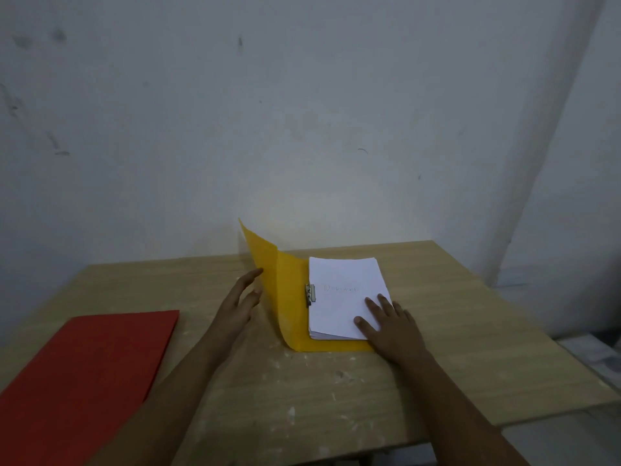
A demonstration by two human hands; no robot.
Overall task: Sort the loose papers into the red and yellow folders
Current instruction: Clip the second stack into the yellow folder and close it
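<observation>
Head view, landmark: I place everything against the yellow folder (289, 297), which lies open near the middle of the wooden table (470, 348).
Papers: a white stack (342, 294) lies inside the yellow folder on its flat back half, just right of a small metal clip (309, 294) at the fold.
Handling, papers: I judge them light, limp and prone to sliding or fanning; flat pressure from above suits them better than a pinch at one corner.
Handling, folder: its cover (265, 260) stands up left of the stack, curving; thin, springy card by the look of it, best pushed with a flat palm.
Right hand (389, 321): fingers spread and straight, pressing the stack's near right corner.
Left hand (242, 297): open, fingers straight, fingertips at the raised cover's outer face; I cannot tell if they touch.
Red folder (84, 375): closed, flat, well to the left of the yellow folder, at the table's near left edge.
Obstacles: I see nothing between cover and stack; in my judgement only my own right hand sits in the cover's closing path.
Surroundings: a bare scuffed wall (302, 112) behind the yellow folder.
</observation>
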